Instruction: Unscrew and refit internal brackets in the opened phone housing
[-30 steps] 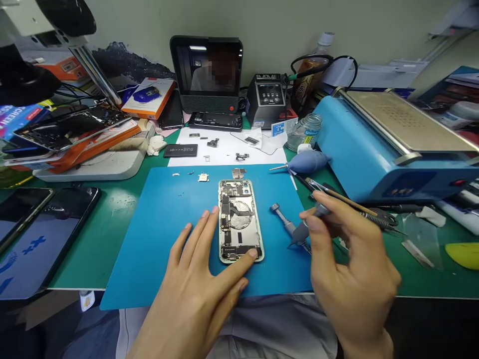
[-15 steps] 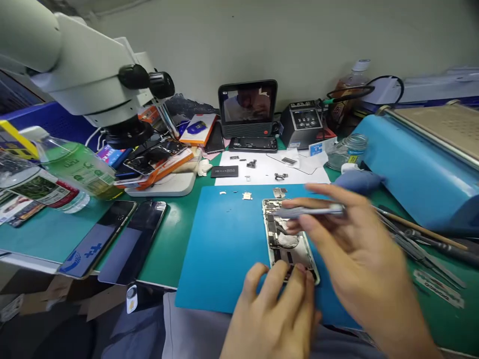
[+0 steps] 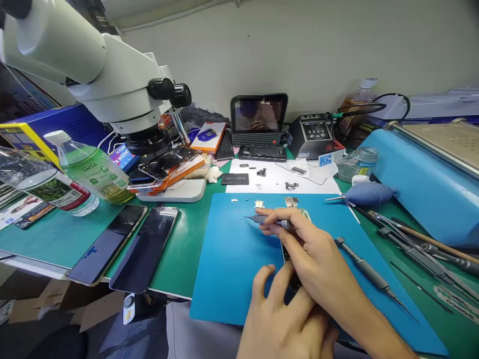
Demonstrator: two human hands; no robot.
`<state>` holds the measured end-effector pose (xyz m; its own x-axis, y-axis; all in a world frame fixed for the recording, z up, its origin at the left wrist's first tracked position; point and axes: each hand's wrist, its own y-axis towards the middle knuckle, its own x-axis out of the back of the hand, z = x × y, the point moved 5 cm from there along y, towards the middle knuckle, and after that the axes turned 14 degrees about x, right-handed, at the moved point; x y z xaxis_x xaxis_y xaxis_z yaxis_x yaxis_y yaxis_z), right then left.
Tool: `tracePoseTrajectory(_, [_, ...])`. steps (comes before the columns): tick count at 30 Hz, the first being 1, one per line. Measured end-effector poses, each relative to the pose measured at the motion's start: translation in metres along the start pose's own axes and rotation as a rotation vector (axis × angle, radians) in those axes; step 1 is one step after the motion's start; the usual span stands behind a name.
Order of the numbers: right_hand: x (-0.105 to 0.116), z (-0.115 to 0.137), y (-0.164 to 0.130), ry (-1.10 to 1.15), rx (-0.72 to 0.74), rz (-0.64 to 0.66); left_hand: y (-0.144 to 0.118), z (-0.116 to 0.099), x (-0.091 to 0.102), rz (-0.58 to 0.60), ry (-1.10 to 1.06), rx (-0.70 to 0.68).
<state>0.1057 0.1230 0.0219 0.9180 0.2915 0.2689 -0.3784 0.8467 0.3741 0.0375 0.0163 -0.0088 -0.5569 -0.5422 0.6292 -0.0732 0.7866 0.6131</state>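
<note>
My right hand (image 3: 316, 249) pinches a slim grey screwdriver (image 3: 262, 219). Its thin tip points left, just above the blue mat (image 3: 224, 264), beside tiny dark specks. Under both hands lies an opened phone (image 3: 285, 253), with only its upper rim and left edge showing. My left hand (image 3: 280, 314) rests over the phone's lower end, fingers bent and spaced; some fingertips are hidden behind the right hand. A metal shield plate (image 3: 291, 201) and a small silvery part (image 3: 259, 204) lie along the mat's far edge.
A second screwdriver (image 3: 370, 274) lies right on the mat. Farther right are tweezers (image 3: 426, 259) and an air blower (image 3: 370, 193). White paper (image 3: 269, 187) beyond bears small parts and a battery (image 3: 235, 179). A microscope (image 3: 123, 94) overhangs the left; two phones (image 3: 144, 249) lie below.
My right hand has moved left and down from above the phone, bringing the screwdriver tip over the mat. The left hand stays at the phone's lower end. The view has shifted.
</note>
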Motion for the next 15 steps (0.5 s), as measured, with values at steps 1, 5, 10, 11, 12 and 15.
tracePoseTrajectory(1, [0.004, 0.0, -0.003, 0.02, -0.005, -0.03, -0.001, 0.001, -0.001, 0.021, 0.014, 0.011])
tracePoseTrajectory(5, [0.037, -0.001, -0.023, 0.145, -0.029, -0.344, -0.004, 0.004, -0.001, 0.112, 0.056, 0.017])
tracePoseTrajectory(10, [0.069, -0.013, -0.06, 0.388, -0.213, -0.564, 0.007, 0.01, 0.005, 0.227, -0.051, 0.07])
tracePoseTrajectory(11, [0.07, -0.015, -0.067, 0.431, -0.256, -0.557, 0.01, 0.01, 0.005, 0.26, -0.076, 0.073])
tracePoseTrajectory(12, [0.07, -0.016, -0.072, 0.461, -0.282, -0.544, 0.012, 0.01, 0.006, 0.285, -0.098, 0.069])
tracePoseTrajectory(15, [0.066, -0.016, -0.08, 0.484, -0.305, -0.484, 0.015, 0.01, 0.007, 0.322, -0.115, 0.064])
